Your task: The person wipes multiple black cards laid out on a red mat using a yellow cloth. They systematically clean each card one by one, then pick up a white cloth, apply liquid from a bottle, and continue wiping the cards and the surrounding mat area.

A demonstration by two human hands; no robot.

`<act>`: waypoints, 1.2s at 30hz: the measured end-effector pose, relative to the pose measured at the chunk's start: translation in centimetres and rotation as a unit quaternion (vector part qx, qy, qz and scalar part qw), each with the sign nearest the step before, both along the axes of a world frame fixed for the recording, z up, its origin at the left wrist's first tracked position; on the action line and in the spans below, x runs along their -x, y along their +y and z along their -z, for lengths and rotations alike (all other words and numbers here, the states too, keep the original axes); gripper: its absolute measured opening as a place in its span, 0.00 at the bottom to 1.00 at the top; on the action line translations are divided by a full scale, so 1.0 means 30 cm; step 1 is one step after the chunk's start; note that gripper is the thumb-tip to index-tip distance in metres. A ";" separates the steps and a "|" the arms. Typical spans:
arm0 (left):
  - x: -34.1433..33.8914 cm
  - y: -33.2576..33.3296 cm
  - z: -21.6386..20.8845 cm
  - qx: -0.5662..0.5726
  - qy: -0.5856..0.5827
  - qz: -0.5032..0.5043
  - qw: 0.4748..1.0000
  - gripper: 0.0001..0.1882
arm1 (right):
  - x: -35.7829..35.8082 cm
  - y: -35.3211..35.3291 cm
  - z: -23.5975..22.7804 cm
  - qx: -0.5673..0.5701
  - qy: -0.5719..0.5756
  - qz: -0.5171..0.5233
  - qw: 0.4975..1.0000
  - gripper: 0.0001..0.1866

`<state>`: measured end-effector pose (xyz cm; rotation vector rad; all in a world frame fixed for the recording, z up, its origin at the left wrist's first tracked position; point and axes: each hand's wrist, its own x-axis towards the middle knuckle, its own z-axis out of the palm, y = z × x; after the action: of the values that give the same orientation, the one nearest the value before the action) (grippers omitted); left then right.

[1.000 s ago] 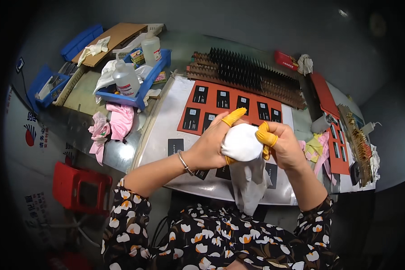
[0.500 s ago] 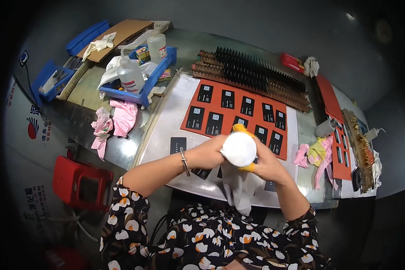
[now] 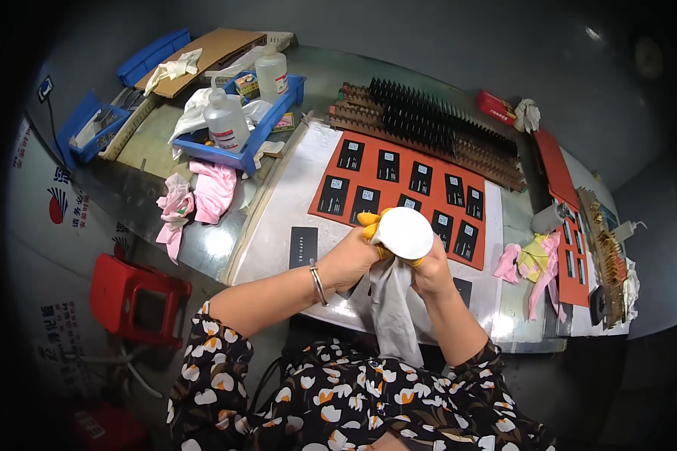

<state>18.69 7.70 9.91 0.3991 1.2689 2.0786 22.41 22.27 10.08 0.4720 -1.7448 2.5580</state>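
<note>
Above the near edge of the tabletop (image 3: 278,218), both hands meet at a white cloth (image 3: 399,301). Left hand (image 3: 350,259) and right hand (image 3: 432,270) are each closed around it; the cloth's top bunches into a rounded pad, its tail hanging toward the lap. Orange tray (image 3: 429,161) of black cards lies just beyond.

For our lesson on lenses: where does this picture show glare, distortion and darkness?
Head view: glare on the metal table beside the pink cloths; the table's straight edges bow outward, fisheye fashion; the corners fall dark; the white cloth between both hands looks overexposed.
</note>
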 end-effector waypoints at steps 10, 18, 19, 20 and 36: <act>0.057 -0.172 -0.032 0.216 0.540 -0.102 0.807 0.37 | 0.020 0.141 -0.076 0.115 -0.161 -0.144 0.970 0.14; 0.069 -0.137 -0.078 0.203 0.731 -0.014 0.651 0.33 | 0.057 -0.024 -0.208 -0.221 -0.321 -0.240 0.889 0.13; 0.076 -0.145 -0.057 0.208 0.690 -0.068 0.690 0.32 | 0.087 -0.032 -0.238 -0.378 -0.258 -0.202 0.866 0.13; 0.065 -0.151 -0.057 0.218 0.649 -0.150 0.713 0.28 | 0.088 -0.081 -0.329 -0.563 -0.094 -0.134 0.810 0.12; 0.328 -0.536 -0.078 0.122 0.361 -0.419 0.824 0.31 | 0.554 -0.371 -0.219 -0.078 -0.010 -0.081 0.994 0.12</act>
<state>8.84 -8.37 12.26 0.6190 2.4953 2.4906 5.79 11.14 16.64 0.6198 -2.0013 2.5492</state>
